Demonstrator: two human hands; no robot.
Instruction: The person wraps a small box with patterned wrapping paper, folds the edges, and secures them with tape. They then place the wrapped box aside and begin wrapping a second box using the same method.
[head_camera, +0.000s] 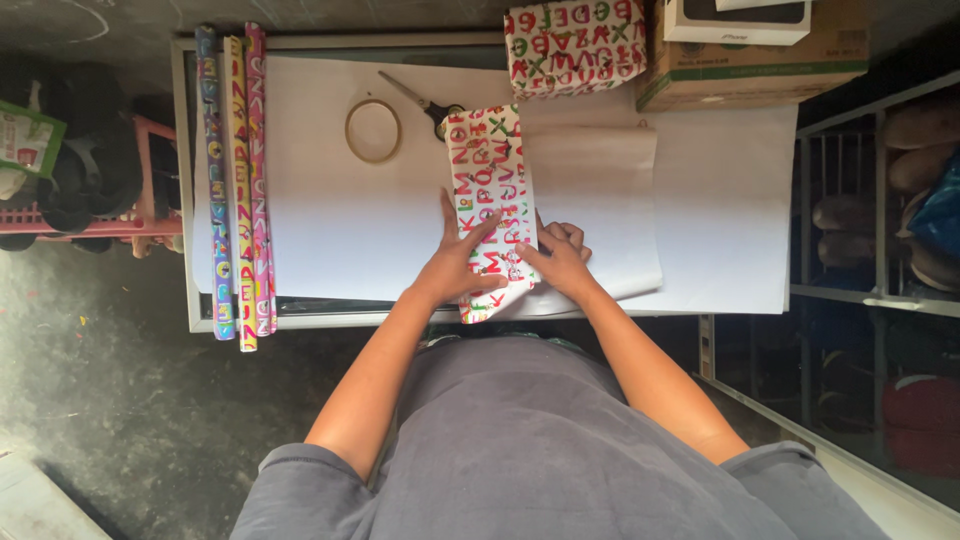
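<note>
Just one view here, head-mounted, looking pretty much straight down over the person's own chest at the white table (330, 210). It sits close above it, table edge nearest the body, floor showing either side.

Left hand (458, 262) and right hand (556, 257) covered the near end of the wrapping paper strip (488, 170); whatever lay under it was hidden. Scissors (425, 101) blades ran under the strip's far end. Behind the strip, the cardboard box (745, 70) was cut by the top edge.
</note>
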